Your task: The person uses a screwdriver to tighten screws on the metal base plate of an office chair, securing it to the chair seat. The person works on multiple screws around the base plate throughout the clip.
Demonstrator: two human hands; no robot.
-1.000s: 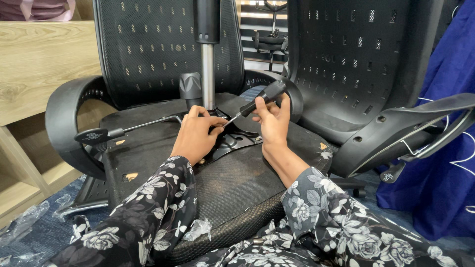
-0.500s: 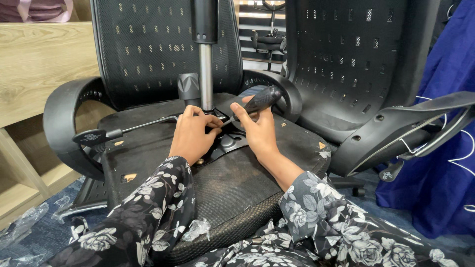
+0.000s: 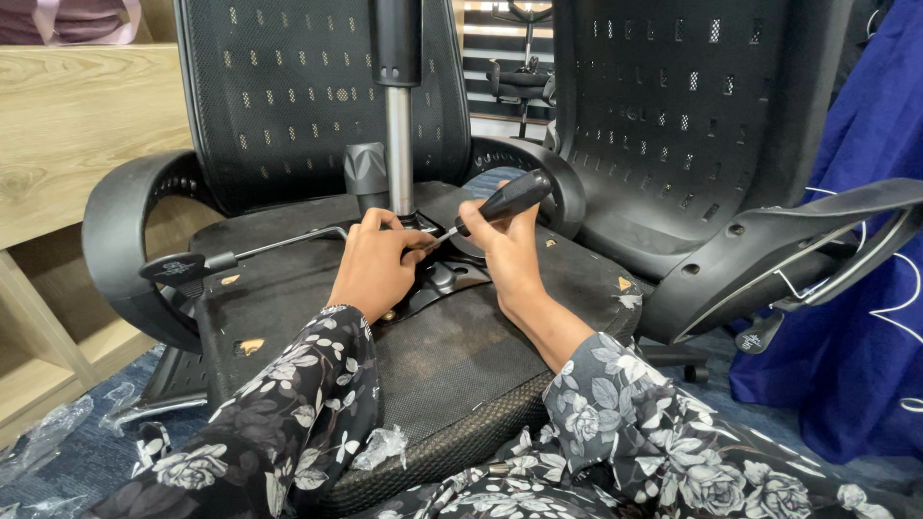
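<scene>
Change: since the earlier frame the right hand [image 3: 508, 252] has tilted the screwdriver [image 3: 500, 204] up, its handle now higher.
Right grip: fist closed around the black handle, frame centre.
Left hand [image 3: 378, 261]: fingers pinched at the tip, on the metal mechanism plate [image 3: 444, 277] of the upturned chair seat [image 3: 461, 356].
Beside: gas cylinder [image 3: 398, 144].

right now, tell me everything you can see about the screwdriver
The screwdriver has a thick black handle, glossy like plastic or rubber, and a thin bright metal shaft. It lies tilted, handle up to the right, tip down to the left at the metal mechanism plate under the upturned chair seat. The right hand grips the handle; the left hand sits at the tip, hiding it.
</scene>
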